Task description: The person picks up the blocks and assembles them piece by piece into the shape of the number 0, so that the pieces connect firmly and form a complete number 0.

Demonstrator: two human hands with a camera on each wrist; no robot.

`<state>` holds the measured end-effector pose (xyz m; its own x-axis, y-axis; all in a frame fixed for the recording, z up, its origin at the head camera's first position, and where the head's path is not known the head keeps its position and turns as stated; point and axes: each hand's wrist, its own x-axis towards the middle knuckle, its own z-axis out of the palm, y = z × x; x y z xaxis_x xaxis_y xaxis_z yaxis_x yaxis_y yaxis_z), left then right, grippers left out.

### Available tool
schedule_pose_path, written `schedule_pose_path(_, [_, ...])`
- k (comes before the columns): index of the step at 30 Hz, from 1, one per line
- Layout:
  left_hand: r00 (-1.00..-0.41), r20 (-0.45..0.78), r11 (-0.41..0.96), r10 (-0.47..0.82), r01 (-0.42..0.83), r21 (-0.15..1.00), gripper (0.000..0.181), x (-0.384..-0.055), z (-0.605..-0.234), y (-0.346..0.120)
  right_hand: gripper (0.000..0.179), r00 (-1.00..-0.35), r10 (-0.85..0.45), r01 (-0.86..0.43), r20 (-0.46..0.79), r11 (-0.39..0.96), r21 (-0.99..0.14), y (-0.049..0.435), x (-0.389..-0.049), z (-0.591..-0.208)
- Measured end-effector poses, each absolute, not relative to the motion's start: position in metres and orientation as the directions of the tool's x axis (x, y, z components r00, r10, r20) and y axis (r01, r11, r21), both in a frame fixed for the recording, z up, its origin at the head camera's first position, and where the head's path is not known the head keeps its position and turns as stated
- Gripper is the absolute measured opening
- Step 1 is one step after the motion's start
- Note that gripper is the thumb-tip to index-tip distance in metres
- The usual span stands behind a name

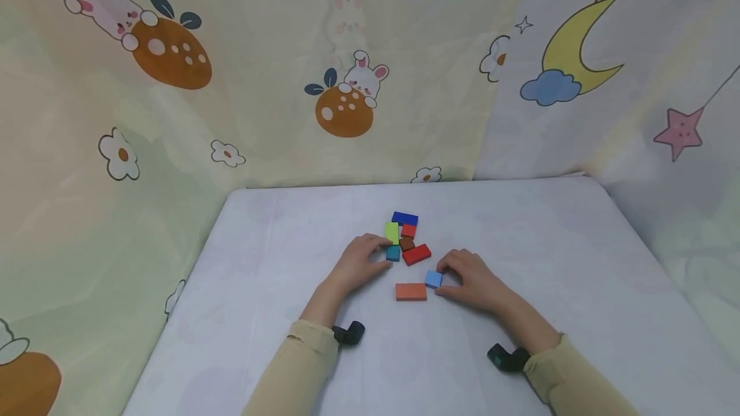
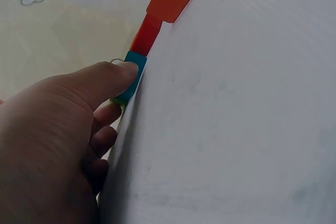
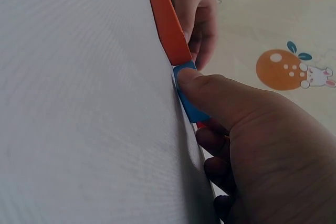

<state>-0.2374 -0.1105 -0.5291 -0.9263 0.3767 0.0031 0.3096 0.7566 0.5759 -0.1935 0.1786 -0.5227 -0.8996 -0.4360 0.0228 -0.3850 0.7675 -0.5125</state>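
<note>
8 blocks total. Ref: 1 orange (image 1: 411, 292). Right hand (image 1: 471, 280) clamped, thumb and finger, on 1 light blue (image 1: 433, 279), at orange's right end. Left hand (image 1: 361, 262) pinching 1 teal (image 1: 393, 253), beyond orange, a bit left. Farther beyond orange: 1 lime (image 1: 392, 233), 1 brown (image 1: 407, 244), 1 small red (image 1: 408, 230), 1 dark blue (image 1: 405, 218) (farthest). 1 long red (image 1: 417, 255) beyond orange, nearer than brown.
</note>
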Motion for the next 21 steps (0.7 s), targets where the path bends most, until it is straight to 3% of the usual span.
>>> schedule_pose_path(21, [-0.935,0.029,0.759,0.354,0.305,0.575,0.042,-0.2277,-0.5304,-0.1117,0.034,-0.9,-0.435,-0.384,0.031,0.757,-0.528,0.1794,-0.1927,-0.5214])
